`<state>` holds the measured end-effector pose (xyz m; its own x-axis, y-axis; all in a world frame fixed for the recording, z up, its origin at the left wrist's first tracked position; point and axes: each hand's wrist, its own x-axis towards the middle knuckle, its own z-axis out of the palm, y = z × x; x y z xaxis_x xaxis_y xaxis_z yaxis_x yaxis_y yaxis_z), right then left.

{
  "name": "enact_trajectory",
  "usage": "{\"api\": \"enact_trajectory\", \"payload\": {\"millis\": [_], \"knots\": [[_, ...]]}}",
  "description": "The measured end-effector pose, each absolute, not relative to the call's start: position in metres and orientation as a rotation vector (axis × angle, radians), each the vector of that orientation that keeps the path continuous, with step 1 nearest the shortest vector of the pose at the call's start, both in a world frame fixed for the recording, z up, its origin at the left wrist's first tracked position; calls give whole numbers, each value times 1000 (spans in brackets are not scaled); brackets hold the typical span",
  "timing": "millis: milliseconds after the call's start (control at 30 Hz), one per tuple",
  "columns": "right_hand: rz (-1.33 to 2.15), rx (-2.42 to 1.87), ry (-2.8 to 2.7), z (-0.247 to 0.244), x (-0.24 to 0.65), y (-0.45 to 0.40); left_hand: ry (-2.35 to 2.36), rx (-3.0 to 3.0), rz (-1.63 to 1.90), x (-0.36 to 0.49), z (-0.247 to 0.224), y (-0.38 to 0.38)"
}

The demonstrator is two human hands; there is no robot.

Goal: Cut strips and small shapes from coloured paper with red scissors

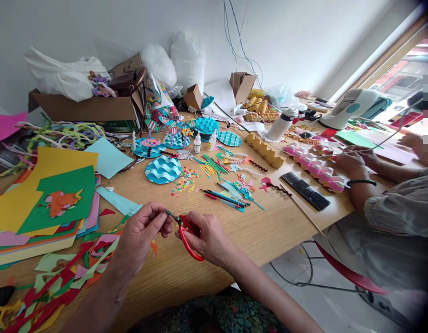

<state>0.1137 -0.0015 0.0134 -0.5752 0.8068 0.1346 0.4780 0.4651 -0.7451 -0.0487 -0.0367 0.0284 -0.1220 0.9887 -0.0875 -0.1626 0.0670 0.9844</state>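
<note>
Red-handled scissors [191, 247] are in my right hand [209, 238], its fingers closed round the handles. The blades point left toward my left hand [144, 229]. That hand is pinched near the blade tips; whatever lies between its fingers is too small to name. Beyond my hands are small coloured paper dots [186, 182] and several pens [224, 198]. A round blue card with wavy strips [163, 169] lies behind the dots.
Stacked coloured paper [68, 196] and paper scraps [58, 282] cover the left side. Glue bottles [197, 144], a black phone [305, 190] and egg-carton strips [264, 150] lie farther off. At right, another person's hands [354, 159] work near pink carton cups [316, 169].
</note>
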Motion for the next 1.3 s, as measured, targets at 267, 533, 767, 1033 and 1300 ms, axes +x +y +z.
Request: {"api": "enact_trajectory", "payload": {"millis": [267,533,767,1033,1300], "knots": [[924,-1077,-2248,12,115,-1,1237,907,1353,-47,31,-37],[941,-1089,-2251,11,114,-1,1247,843,1367,-47,33,-36],[966,-1106,-2248,13,114,0,1254,831,1381,-47,34,-35],[1212,-1068,-2194,15,118,3,1336,864,1363,-54,31,-34],[1640,-955,-1612,23,107,16,1359,898,1291,-54,29,-32]]}}
